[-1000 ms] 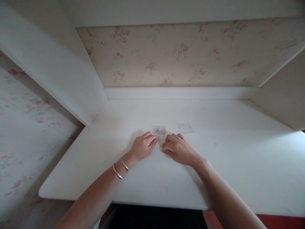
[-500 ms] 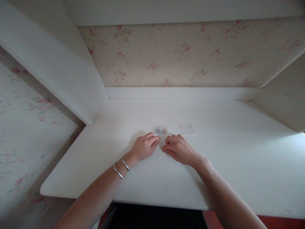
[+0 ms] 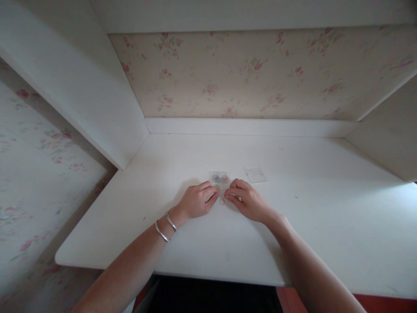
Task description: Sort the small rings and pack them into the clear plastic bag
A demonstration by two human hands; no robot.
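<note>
One clear box (image 3: 220, 178) lies mid-desk (image 3: 325, 217) with two small round things inside. One lid (image 3: 255, 174) lies right of it. One ring (image 3: 222, 201) lies between left hand (image 3: 196, 201) and right hand (image 3: 246, 201), both curled; their grip cannot be told.

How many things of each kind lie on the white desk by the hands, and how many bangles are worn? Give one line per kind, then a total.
Small clear box holding tiny pieces: 1
Flat clear lid, apart to the right: 1
Small ring on the desk between left hand and right hand: 1
Silver bangles on the left wrist: 2
Total: 5
</note>
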